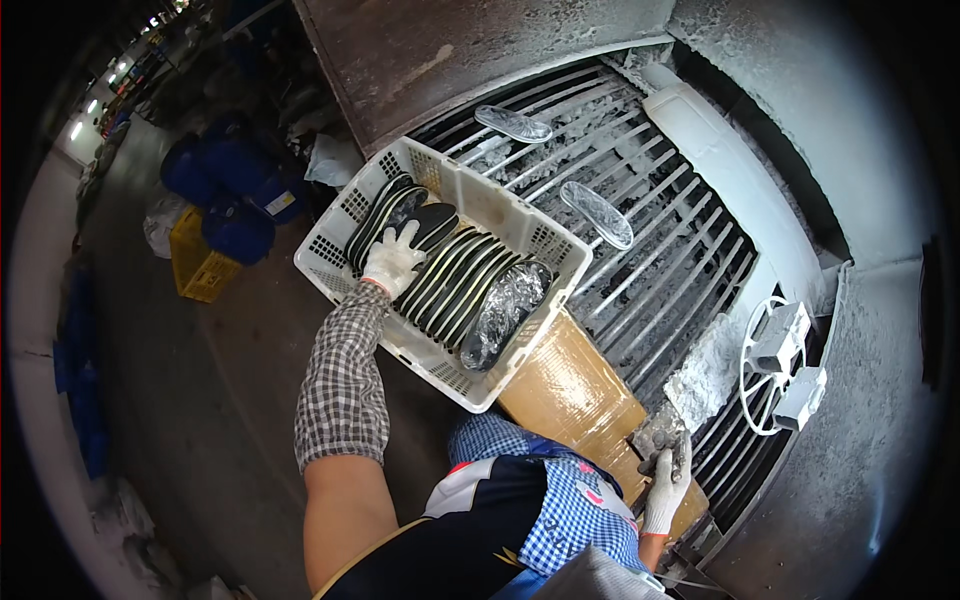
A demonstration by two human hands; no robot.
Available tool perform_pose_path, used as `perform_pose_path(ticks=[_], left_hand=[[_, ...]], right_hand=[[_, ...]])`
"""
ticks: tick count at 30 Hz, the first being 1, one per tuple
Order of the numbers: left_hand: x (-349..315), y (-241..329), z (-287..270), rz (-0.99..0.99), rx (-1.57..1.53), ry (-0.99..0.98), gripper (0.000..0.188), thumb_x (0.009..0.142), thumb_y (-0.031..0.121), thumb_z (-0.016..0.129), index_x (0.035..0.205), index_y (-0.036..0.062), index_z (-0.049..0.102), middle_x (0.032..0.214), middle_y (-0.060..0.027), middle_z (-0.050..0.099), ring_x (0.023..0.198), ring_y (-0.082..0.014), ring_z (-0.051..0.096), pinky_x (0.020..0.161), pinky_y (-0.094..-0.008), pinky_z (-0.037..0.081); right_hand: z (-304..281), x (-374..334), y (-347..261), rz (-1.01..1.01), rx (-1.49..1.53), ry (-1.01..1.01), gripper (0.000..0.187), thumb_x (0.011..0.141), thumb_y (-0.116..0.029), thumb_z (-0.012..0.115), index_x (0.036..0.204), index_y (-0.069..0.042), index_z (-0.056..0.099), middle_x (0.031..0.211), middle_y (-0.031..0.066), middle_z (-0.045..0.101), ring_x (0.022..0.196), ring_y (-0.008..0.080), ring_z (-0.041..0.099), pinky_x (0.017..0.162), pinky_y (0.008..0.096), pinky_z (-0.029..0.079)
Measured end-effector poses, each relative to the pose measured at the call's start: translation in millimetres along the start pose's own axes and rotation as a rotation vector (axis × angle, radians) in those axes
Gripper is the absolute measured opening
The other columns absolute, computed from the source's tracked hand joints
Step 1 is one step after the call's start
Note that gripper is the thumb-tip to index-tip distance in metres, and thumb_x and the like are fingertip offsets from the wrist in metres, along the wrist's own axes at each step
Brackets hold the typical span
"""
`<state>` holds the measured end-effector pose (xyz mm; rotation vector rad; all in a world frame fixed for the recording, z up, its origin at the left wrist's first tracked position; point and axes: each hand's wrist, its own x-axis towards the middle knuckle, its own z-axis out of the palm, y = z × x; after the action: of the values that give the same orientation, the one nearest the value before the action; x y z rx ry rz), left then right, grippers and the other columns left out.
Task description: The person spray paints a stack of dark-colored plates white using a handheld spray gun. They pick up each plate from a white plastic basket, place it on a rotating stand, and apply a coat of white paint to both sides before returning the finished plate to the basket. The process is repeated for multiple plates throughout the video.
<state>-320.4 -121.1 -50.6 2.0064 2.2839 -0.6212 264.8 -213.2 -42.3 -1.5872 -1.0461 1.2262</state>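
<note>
A white plastic crate (575, 262) with slotted walls holds a row of black shoe soles (447, 285) with pale edges, stood on end. My left hand (393, 262), in a white knit glove, reaches into it. Its fingers are spread against a black sole (433, 226) that leans at the row's far left. At the crate's right end a sole wrapped in shiny clear film (507, 315) faces up. Low on the right, my right hand (668, 488), gloved with dark-stained fingers, is curled beside a dusty grey lump (660, 430). What its fingers hold is hard to make out.
Two film-covered soles (597, 215) lie apart on a dusty rack of metal bars (660, 270). A tape-covered cardboard sheet (570, 375) lies under the crate's near corner. A white handwheel (762, 365) stands right. Blue drums (238, 230) and a yellow crate (195, 262) stand left.
</note>
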Motion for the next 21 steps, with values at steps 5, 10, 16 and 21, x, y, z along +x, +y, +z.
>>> perform_pose_path(ticks=[5,10,16,21], left_hand=[[12,-8,42,-0.075,-0.111,0.061,0.039,0.097,0.032,0.062,0.134,0.021,0.064,0.156,-0.0182,0.039,0.126,-0.0409,0.054,0.099,-0.0495,0.05],[12,7,19,-0.364,-0.513,0.023,0.06,0.101,0.04,0.053,0.155,0.0181,0.037,0.138,-0.0268,0.052,0.119,-0.0456,0.057,0.104,-0.0511,0.046],[0,-9,25,-0.112,-0.222,0.237,0.043,0.094,0.005,0.056,0.13,0.0254,0.066,0.155,-0.0088,0.042,0.114,-0.0334,0.061,0.094,-0.0443,0.053],[0,-26,21,-0.079,-0.125,0.234,0.042,0.093,0.006,0.059,0.128,0.0268,0.068,0.157,-0.0082,0.039,0.116,-0.0325,0.058,0.095,-0.0454,0.052]], right_hand=[[-1,3,3,0.0,-0.02,-0.002,0.055,0.103,-0.008,0.057,0.156,-0.002,0.041,0.092,0.002,0.06,0.071,0.0086,0.057,0.064,0.0252,0.051],[-11,7,19,-0.033,-0.085,0.0,0.055,0.103,-0.009,0.058,0.155,-0.002,0.042,0.101,0.0039,0.06,0.075,0.0095,0.058,0.065,0.0263,0.053],[-5,3,8,0.012,-0.027,0.006,0.056,0.103,-0.01,0.059,0.155,-0.003,0.042,0.105,0.0054,0.06,0.077,0.0102,0.058,0.065,0.027,0.054],[-5,4,10,0.01,-0.032,-0.004,0.057,0.104,-0.012,0.058,0.156,-0.001,0.039,0.094,0.004,0.06,0.071,0.0101,0.058,0.063,0.0266,0.052]])
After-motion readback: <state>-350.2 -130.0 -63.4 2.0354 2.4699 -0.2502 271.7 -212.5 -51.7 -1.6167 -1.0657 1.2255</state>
